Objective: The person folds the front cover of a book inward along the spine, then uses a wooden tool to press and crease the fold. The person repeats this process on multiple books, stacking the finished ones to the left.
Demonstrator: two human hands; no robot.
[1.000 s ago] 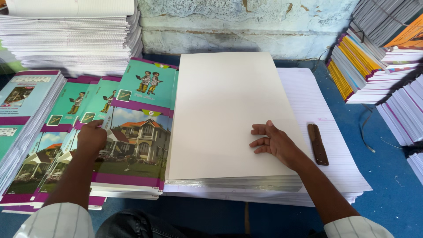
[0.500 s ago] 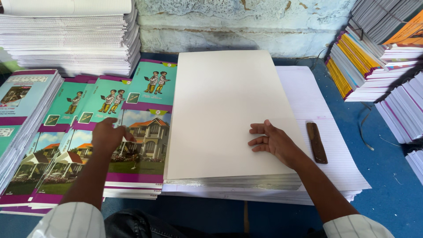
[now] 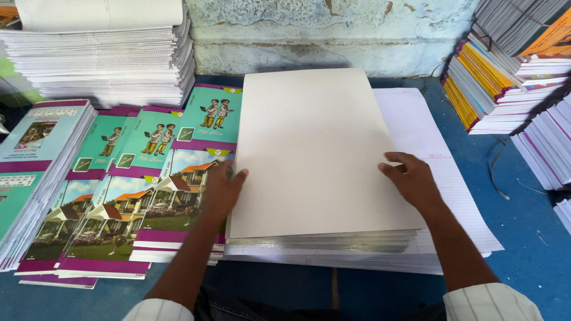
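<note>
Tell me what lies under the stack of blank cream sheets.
Under the stack of blank cream sheets lies a pile of ruled white paper, showing at its right and front. Whatever is beneath its middle is covered.

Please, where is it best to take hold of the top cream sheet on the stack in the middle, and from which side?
Probably at its left long edge, coming from the left. There the top cream sheet overhangs the printed covers, so its edge is free, and the left hand rests beside it. The right hand lies flat on the right part.
</note>
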